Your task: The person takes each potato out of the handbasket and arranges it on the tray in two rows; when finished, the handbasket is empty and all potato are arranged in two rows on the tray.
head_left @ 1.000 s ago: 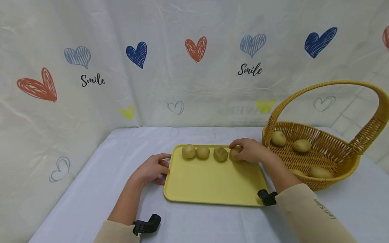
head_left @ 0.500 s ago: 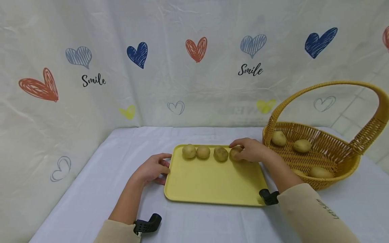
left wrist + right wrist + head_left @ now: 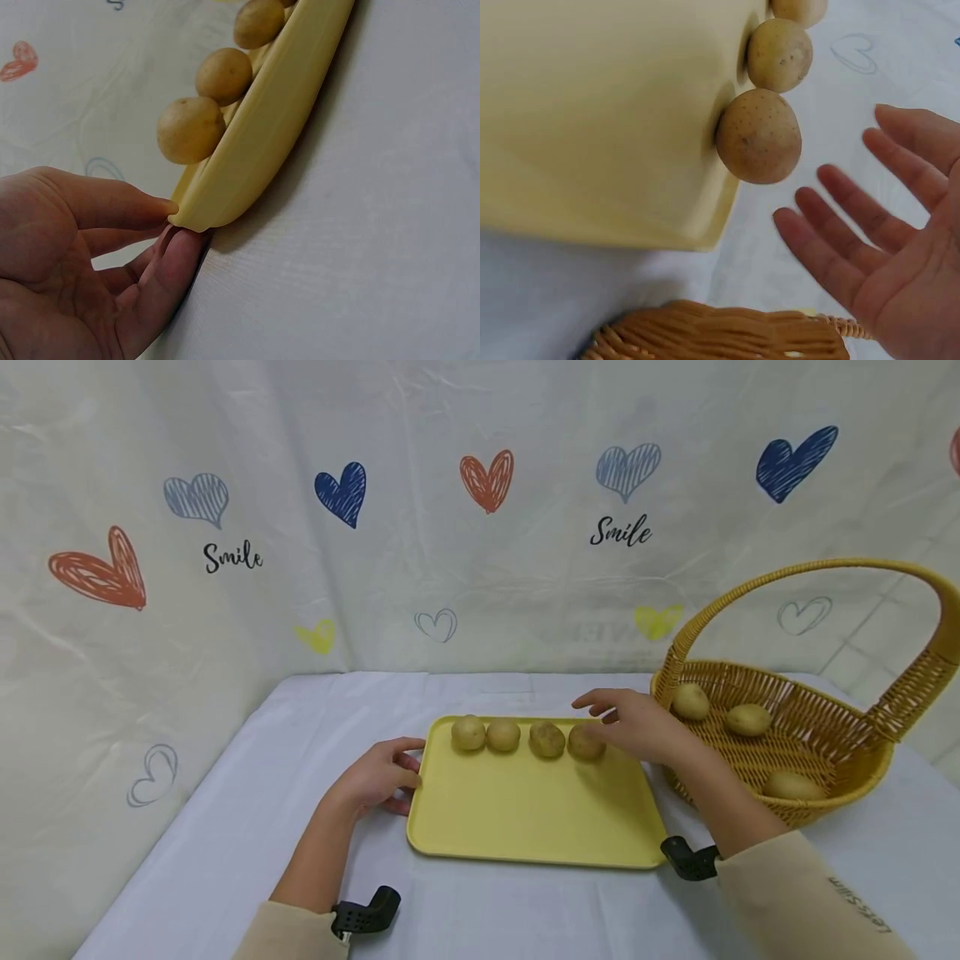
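My left hand (image 3: 382,774) pinches the left rim of a yellow tray (image 3: 536,818); in the left wrist view its fingertips lie above and below the rim. Along the tray's far edge, several potatoes stand in a row, from the leftmost potato (image 3: 468,732) to the rightmost potato (image 3: 587,743). Above and right of that last one is my right hand (image 3: 637,724), holding nothing. The right wrist view shows its fingers spread and apart from the nearest potato (image 3: 759,136).
A wicker basket (image 3: 862,752) with a tall arched handle (image 3: 817,564) stands right of the tray, with potatoes such as this one (image 3: 747,720) inside. White cloth (image 3: 247,793) covers the table. Behind hangs a white curtain printed with hearts.
My right hand has let go of the rightmost potato and moved up and right. That potato stays on the tray. The left hand keeps its place at the rim.
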Motion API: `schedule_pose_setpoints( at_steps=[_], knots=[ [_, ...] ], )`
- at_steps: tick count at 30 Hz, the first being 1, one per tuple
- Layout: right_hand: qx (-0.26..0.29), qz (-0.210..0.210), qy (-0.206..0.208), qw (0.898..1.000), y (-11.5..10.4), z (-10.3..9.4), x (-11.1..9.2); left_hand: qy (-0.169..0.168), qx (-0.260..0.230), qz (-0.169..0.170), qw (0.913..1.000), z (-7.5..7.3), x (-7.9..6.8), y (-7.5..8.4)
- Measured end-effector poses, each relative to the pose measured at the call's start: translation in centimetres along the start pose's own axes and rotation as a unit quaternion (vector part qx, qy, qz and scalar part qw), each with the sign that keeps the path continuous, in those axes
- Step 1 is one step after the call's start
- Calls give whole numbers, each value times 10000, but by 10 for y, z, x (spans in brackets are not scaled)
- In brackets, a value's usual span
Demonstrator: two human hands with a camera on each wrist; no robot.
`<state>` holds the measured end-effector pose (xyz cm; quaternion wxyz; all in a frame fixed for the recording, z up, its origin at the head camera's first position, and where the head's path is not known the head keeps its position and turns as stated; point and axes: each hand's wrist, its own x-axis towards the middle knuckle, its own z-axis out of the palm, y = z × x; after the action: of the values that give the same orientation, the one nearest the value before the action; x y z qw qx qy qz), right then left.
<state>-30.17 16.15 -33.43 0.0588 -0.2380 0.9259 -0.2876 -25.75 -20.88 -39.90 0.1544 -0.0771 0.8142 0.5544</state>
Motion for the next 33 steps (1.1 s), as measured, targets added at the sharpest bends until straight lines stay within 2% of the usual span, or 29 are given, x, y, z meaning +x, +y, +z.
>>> schedule_pose_setpoints(
  at_steps=[4, 7, 13, 22, 33],
  knots=[
    [210, -174, 246, 9993, -2, -9, -5, 4, 12, 14, 10000, 0, 0, 0],
    [400, -146, 225, 9988, -3, -19, -8, 9, 28, 2, 10000, 0, -1, 0],
    [461, -19, -82, 9989, -8, -39, -13, -2, 30, -8, 10000, 0, -1, 0],
    [187, 309, -550, 9978, -11, -62, -14, -20, 59, -5, 10000, -1, -1, 0],
    [318, 638, -1290, 9891, -13, -83, -15, -17, 74, -21, 10000, -1, -1, 1]
  ],
)
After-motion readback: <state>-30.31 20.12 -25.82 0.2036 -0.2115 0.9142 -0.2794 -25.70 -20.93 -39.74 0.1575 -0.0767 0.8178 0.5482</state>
